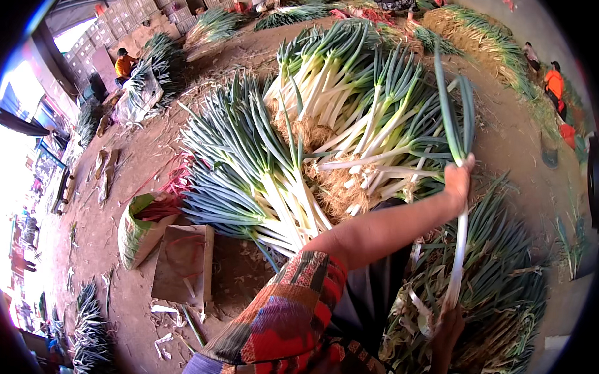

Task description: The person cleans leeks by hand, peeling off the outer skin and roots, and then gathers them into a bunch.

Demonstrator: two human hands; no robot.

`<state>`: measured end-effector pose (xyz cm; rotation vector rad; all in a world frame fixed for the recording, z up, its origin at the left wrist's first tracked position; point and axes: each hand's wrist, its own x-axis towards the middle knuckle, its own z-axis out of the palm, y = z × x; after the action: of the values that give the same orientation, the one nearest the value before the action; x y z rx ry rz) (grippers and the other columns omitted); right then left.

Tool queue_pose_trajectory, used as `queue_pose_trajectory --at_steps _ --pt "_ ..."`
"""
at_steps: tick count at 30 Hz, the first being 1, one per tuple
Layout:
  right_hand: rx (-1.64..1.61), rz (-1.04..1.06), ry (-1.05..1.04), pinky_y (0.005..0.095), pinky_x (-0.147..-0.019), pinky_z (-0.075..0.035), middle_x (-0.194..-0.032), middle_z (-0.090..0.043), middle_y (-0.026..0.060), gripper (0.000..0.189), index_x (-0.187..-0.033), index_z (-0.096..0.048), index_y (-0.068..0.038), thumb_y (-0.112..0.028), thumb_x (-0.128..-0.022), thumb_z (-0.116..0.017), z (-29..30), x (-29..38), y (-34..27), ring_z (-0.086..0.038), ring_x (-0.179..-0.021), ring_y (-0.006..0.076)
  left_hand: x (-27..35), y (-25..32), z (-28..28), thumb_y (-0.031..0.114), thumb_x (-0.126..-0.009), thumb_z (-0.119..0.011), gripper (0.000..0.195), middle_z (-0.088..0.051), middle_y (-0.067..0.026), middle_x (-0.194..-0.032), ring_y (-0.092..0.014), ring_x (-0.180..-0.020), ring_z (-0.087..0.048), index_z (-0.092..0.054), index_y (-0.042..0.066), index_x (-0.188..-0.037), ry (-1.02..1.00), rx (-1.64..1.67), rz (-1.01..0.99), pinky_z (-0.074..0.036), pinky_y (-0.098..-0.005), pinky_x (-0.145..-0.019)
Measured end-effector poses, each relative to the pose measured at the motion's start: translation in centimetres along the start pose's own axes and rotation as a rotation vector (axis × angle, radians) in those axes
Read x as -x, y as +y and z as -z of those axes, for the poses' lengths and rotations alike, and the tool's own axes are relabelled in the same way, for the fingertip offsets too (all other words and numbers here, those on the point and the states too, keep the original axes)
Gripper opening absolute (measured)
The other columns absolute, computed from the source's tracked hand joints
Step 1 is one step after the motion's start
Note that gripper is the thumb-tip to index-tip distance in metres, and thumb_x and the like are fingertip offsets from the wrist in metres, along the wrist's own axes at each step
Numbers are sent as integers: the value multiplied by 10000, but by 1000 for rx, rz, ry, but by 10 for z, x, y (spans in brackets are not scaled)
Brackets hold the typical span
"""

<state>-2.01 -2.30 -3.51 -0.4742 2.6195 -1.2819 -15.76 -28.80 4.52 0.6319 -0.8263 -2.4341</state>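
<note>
A single long green onion (pixel 462 231) stretches across my right side, its green leaves pointing away from me. My left hand (pixel 458 181), reaching across my body, is closed around it where the white stalk turns green. Lower down, my right hand (pixel 447 325) is at the root end, partly in shadow; its fingers appear closed on the stalk. Below it lies a pile of discarded outer leaves and untrimmed green onions (pixel 500 279). In front of me are heaps of cleaned green onions (pixel 325 82) with fibrous roots, and another pile (pixel 249 179) fans out to the left.
To my left stand a wooden board stool (pixel 181 263) and a sack (pixel 138 242) with red ties (pixel 180 179). Wood pieces (pixel 108 174) lie on the dirt floor. Several people work farther off, one in an orange top (pixel 124 64), among more onion piles and stacked boxes (pixel 130 17).
</note>
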Motion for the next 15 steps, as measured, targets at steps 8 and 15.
queue_pose_trajectory --at_steps 8,15 --pt "-94 -94 -71 286 -505 -345 -691 -496 25 295 -1096 -576 -19 -241 -911 -517 34 67 129 -415 -588 111 -77 133 25 365 -862 -561 374 -369 -24 -432 -157 -314 -343 -443 100 -627 177 56 -347 -255 -311 -307" --pt "-27 -140 -73 255 -534 -383 -739 -547 12 323 -1098 -579 51 -207 -909 -537 33 66 160 -471 -645 88 -95 146 67 325 -838 -593 344 -338 -5 -445 -160 -334 -318 -453 88 -633 433 65 -285 -241 -313 -344"
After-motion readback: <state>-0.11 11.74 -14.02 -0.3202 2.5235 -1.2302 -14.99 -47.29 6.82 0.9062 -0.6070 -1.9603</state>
